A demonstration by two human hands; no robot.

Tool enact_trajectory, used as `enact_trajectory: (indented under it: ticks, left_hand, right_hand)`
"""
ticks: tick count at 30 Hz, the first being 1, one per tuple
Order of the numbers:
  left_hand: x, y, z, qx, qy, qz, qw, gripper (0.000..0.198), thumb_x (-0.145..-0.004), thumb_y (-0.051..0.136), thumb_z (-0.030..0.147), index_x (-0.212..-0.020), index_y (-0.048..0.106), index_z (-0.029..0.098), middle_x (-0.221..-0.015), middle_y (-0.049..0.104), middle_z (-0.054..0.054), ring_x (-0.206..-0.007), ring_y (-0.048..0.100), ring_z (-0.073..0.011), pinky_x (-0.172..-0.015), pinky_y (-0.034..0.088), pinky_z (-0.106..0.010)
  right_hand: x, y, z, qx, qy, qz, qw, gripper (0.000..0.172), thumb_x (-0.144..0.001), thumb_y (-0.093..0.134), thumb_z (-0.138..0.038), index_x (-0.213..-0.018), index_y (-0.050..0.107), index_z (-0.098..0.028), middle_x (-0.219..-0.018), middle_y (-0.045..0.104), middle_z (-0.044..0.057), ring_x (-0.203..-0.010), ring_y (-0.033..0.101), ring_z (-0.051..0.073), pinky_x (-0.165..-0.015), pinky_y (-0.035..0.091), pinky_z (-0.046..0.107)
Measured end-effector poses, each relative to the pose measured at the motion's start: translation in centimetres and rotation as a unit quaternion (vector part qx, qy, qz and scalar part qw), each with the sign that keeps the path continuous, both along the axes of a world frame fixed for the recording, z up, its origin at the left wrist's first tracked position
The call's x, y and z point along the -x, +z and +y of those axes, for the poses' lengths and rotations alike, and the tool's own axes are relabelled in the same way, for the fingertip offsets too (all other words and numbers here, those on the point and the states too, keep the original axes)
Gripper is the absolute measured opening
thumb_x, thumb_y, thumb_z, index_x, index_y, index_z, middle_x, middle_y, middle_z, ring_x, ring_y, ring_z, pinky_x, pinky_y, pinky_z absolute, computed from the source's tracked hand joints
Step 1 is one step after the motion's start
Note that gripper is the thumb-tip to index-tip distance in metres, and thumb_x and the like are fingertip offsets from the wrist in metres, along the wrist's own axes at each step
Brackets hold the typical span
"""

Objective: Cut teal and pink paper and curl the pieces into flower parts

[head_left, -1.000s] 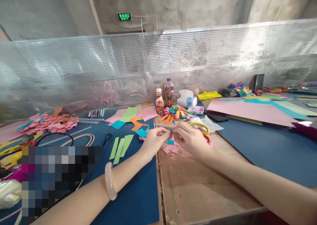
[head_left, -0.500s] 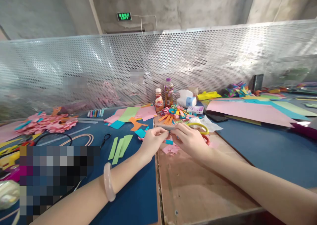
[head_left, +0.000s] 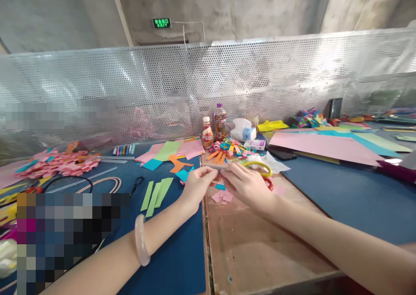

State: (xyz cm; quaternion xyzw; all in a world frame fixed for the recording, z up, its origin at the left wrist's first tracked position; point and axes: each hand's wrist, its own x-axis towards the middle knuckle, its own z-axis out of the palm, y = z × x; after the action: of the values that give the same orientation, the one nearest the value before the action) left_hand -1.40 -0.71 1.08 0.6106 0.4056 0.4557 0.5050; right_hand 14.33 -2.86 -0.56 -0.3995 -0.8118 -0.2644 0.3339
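Over the wooden strip of the table, my left hand [head_left: 197,187] and my right hand [head_left: 246,185] meet with their fingertips pinched together. Something small and greyish lies between the fingertips, too small and covered to name. A blue paper piece [head_left: 220,186] shows just below the fingers, and pink paper pieces [head_left: 222,196] lie on the wood under them. Beside my right hand are scissors with yellow and red handles [head_left: 264,168]. Green paper strips [head_left: 157,195] lie left of my left hand.
Bottles [head_left: 220,122], a tissue pack [head_left: 243,129] and a pile of colourful strips [head_left: 229,150] stand beyond my hands. Pink folded pieces [head_left: 61,161] are heaped at left; large pink sheets [head_left: 321,145] lie at right. A perforated metal screen [head_left: 162,82] runs behind.
My fingertips have drawn slightly closer together, with my right hand's fingers more bunched. The whole view has shifted a little.
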Motion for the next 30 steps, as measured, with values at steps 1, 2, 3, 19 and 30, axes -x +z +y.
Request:
enact_trajectory:
  ticks: [1, 2, 3, 19, 30]
  left_hand:
    - [-0.04, 0.1, -0.05, -0.002, 0.003, 0.004, 1.0, 0.015, -0.071, 0.057, 0.029, -0.066, 0.062, 0.015, -0.073, 0.063, -0.004, -0.073, 0.058, -0.0166, -0.067, 0.045, -0.026]
    - [-0.07, 0.19, -0.1, -0.007, 0.005, 0.009, 1.0, 0.015, -0.071, 0.057, 0.029, -0.066, 0.061, 0.015, -0.072, 0.063, -0.004, -0.072, 0.058, -0.0162, -0.066, 0.045, -0.026]
    - [-0.1, 0.27, -0.14, -0.013, 0.006, 0.016, 1.0, 0.015, -0.071, 0.057, 0.029, -0.066, 0.061, 0.015, -0.071, 0.062, -0.004, -0.072, 0.058, -0.016, -0.065, 0.044, -0.025]
    - [-0.06, 0.05, -0.21, -0.053, -0.016, 0.057, 0.997, 0.02, -0.072, 0.058, 0.034, -0.069, 0.063, 0.014, -0.068, 0.062, -0.003, -0.069, 0.057, -0.0161, -0.065, 0.044, -0.027]
    - [-0.49, 0.39, -0.85, -0.005, -0.026, 0.008, 1.0, 0.016, -0.072, 0.058, 0.029, -0.067, 0.063, 0.014, -0.07, 0.063, -0.004, -0.07, 0.058, -0.0157, -0.065, 0.045, -0.026]
  right_hand:
    - [0.03, -0.04, 0.05, 0.006, 0.006, 0.02, 1.0, 0.018, -0.087, 0.043, -0.019, -0.085, 0.061, -0.015, -0.078, 0.057, 0.006, -0.071, 0.053, 0.015, -0.057, 0.043, 0.024]
    - [0.05, -0.08, 0.08, 0.013, 0.012, 0.041, 0.999, 0.017, -0.086, 0.044, -0.019, -0.085, 0.061, -0.015, -0.078, 0.058, 0.006, -0.072, 0.054, 0.015, -0.058, 0.043, 0.024]
    - [0.08, -0.12, 0.09, 0.019, 0.019, 0.058, 0.998, 0.016, -0.086, 0.045, -0.018, -0.084, 0.06, -0.015, -0.078, 0.058, 0.005, -0.072, 0.055, 0.014, -0.058, 0.044, 0.023]
    - [0.54, 0.25, -0.39, 0.056, -0.004, 0.135, 0.989, 0.013, -0.078, 0.048, -0.012, -0.069, 0.056, -0.016, -0.069, 0.055, 0.001, -0.054, 0.05, 0.008, -0.046, 0.035, 0.017]
    - [0.35, -0.01, -0.47, -0.008, -0.036, 0.039, 0.999, 0.021, -0.084, 0.04, -0.015, -0.068, 0.053, -0.015, -0.069, 0.052, 0.002, -0.05, 0.043, 0.008, -0.04, 0.023, 0.021]
